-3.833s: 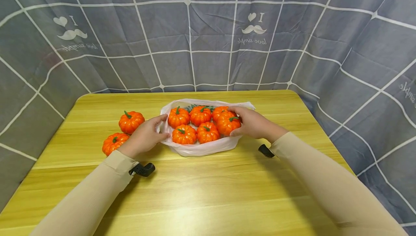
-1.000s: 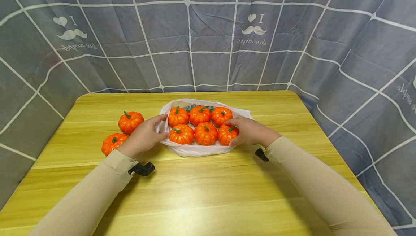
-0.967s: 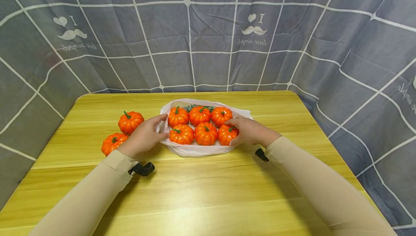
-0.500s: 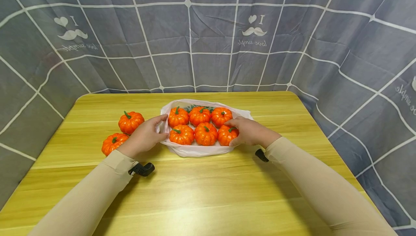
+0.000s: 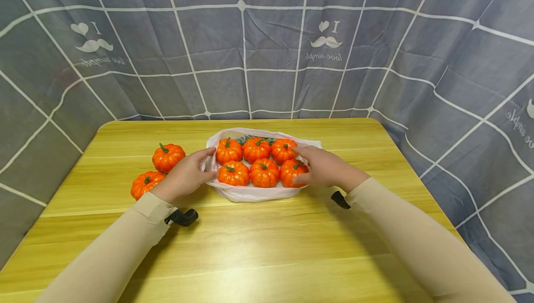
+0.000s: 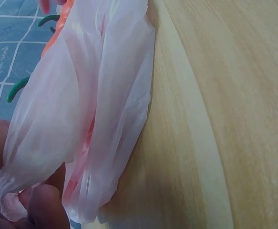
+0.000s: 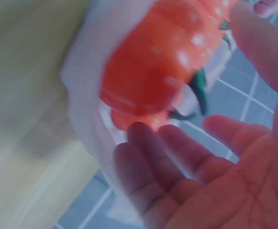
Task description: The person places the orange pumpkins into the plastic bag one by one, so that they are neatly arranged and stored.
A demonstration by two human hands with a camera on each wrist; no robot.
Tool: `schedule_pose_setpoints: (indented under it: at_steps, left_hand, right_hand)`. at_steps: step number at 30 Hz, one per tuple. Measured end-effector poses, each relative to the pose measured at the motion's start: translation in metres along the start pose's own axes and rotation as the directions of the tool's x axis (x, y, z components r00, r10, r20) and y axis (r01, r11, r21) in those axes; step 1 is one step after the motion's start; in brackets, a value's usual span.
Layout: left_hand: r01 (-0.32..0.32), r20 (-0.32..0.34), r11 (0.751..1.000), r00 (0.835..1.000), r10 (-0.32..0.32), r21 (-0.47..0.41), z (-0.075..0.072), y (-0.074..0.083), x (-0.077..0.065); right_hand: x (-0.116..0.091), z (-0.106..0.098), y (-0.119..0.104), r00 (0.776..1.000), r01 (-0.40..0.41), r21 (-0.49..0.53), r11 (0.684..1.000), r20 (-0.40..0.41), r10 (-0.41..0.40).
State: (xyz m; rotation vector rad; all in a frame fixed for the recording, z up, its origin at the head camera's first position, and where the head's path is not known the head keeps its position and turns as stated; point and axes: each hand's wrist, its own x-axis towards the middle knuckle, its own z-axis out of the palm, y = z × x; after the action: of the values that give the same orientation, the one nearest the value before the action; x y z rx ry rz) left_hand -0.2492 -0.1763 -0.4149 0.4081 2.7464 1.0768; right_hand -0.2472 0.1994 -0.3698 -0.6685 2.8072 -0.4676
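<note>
A thin white plastic bag (image 5: pixel 255 195) lies spread wide at the middle of the table, several small orange pumpkins with green stems set in two rows inside it. At its left rim my left hand (image 5: pixel 187 173) pinches the plastic; the left wrist view shows bag film (image 6: pixel 57 105) bunched between thumb and curled fingers. My right hand (image 5: pixel 327 166) is by the front right pumpkin (image 5: pixel 288 173), fingers parted and relaxed. In the right wrist view a gap shows between the fingers and that pumpkin (image 7: pixel 148 57), and the palm holds nothing.
Two more pumpkins stand on the wooden table (image 5: pixel 250 247) left of the bag, one farther back (image 5: pixel 168 157) and one nearer (image 5: pixel 146 183), partly behind my left wrist. A grey curtain (image 5: pixel 271 39) with white grid lines surrounds the table's back and sides.
The pumpkin my right hand held has come down into the bag's front right spot. My right hand has since loosened from it and shifted slightly right. The left hand stays put.
</note>
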Motion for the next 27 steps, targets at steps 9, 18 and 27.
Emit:
schedule_pose_setpoints:
  at_steps: [9,18,27]
  left_hand:
    - [0.004,0.007,1.0,1.0,-0.004,0.0,-0.001,0.001,-0.002]
    - [0.005,0.008,1.0,1.0,-0.005,-0.002,-0.001,0.002,-0.003]
    - [0.005,0.002,1.0,1.0,-0.005,0.0,0.0,0.002,-0.003]
  right_hand:
    - [-0.006,-0.007,0.019,0.948,-0.064,0.083,0.994,-0.308,0.086]
    - [-0.002,0.006,0.044,0.977,-0.139,0.152,0.979,-0.143,0.161]
    - [0.006,0.018,0.05,0.99,-0.128,0.149,0.98,-0.041,0.135]
